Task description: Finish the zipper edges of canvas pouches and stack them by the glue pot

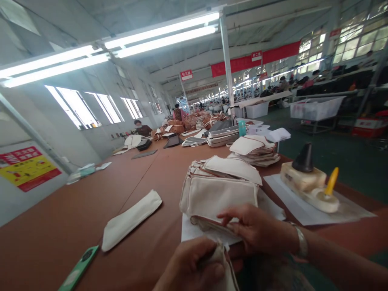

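Note:
Low in the head view, my left hand [194, 262] is closed around a cream sewn piece [220, 262] with a dark edge. My right hand [256, 228], with a bracelet at the wrist, is just above and right of that piece. Its thumb and index finger curl toward each other, and anything between them is too small to make out. Beyond my hands lies a stack of cream sewn panels [222, 196] with brown edging, partly covered by the right fingers. White paper [188, 230] shows under the stack.
A long cream piece [131, 220] and a green tool [79, 268] lie left on the brown table [142, 250]. At right, a pale block holder [303, 178] with a black cone and yellow-handled tool sits on paper. More piles [253, 149] and co-workers are farther back.

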`<act>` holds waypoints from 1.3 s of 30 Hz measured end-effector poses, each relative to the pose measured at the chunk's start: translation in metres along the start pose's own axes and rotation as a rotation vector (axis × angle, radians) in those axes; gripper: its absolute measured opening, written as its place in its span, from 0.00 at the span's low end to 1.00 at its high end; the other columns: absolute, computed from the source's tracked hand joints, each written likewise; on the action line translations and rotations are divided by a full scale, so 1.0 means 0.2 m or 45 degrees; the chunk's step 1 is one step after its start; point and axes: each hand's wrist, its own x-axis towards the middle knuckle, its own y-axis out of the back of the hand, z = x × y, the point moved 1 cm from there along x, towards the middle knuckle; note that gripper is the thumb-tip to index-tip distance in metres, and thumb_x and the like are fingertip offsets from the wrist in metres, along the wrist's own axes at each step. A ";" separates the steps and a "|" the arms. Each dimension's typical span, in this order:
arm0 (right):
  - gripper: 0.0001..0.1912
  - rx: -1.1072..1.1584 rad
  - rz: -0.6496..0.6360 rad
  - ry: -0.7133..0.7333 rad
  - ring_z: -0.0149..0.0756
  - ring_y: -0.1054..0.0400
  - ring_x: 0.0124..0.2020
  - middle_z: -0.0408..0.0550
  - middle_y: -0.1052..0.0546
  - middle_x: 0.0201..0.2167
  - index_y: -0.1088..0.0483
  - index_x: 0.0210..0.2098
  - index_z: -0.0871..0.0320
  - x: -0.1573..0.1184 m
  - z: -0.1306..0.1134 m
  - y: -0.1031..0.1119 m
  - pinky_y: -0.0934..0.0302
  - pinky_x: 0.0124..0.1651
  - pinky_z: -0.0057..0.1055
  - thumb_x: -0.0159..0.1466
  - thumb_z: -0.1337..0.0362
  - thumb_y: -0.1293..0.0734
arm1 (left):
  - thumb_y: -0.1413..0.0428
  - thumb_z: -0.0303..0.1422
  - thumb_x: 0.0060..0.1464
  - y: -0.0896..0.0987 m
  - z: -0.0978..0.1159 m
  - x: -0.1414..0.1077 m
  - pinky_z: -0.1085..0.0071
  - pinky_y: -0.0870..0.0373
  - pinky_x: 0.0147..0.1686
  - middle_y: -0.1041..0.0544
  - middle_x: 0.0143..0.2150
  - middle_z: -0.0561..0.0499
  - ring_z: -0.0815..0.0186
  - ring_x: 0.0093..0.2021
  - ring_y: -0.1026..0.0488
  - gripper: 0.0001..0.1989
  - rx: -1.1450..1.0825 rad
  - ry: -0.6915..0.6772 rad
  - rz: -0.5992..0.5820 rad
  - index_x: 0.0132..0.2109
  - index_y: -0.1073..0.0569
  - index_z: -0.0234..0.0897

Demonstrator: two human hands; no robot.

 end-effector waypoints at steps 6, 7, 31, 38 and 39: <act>0.21 0.788 -0.186 -0.002 0.39 0.31 0.46 0.49 0.25 0.47 0.32 0.54 0.59 -0.07 -0.11 -0.05 0.37 0.48 0.33 0.61 0.67 0.39 | 0.40 0.33 0.53 -0.09 0.10 0.07 0.75 0.48 0.27 0.41 0.28 0.56 0.71 0.30 0.46 0.12 0.110 0.053 0.000 0.28 0.35 0.35; 0.18 0.811 -0.210 0.000 0.38 0.32 0.42 0.49 0.25 0.44 0.31 0.52 0.60 -0.09 -0.09 -0.07 0.37 0.45 0.32 0.63 0.64 0.39 | 0.40 0.32 0.52 -0.09 0.10 0.07 0.75 0.48 0.28 0.41 0.28 0.56 0.70 0.30 0.46 0.11 0.142 0.049 0.006 0.28 0.35 0.35; 0.11 0.951 -0.020 0.026 0.34 0.40 0.35 0.46 0.31 0.34 0.34 0.31 0.60 -0.28 0.04 -0.18 0.43 0.40 0.30 0.64 0.58 0.35 | 0.37 0.41 0.47 -0.20 -0.11 0.08 0.73 0.47 0.26 0.29 0.27 0.51 0.70 0.26 0.38 0.15 -0.192 0.386 -0.076 0.32 0.27 0.32; 0.17 1.057 -0.034 -0.049 0.29 0.46 0.27 0.42 0.35 0.28 0.35 0.29 0.61 -0.25 0.06 -0.16 0.52 0.30 0.25 0.63 0.53 0.33 | 0.35 0.44 0.47 -0.19 -0.14 0.10 0.74 0.43 0.28 0.26 0.29 0.49 0.68 0.28 0.32 0.19 -0.335 0.396 -0.126 0.35 0.26 0.31; 0.19 1.077 -0.032 -0.069 0.28 0.48 0.26 0.41 0.37 0.26 0.35 0.29 0.61 -0.25 0.07 -0.16 0.53 0.28 0.25 0.65 0.50 0.36 | 0.35 0.44 0.47 -0.19 -0.14 0.10 0.74 0.43 0.28 0.26 0.30 0.49 0.68 0.28 0.32 0.19 -0.371 0.408 -0.142 0.36 0.26 0.31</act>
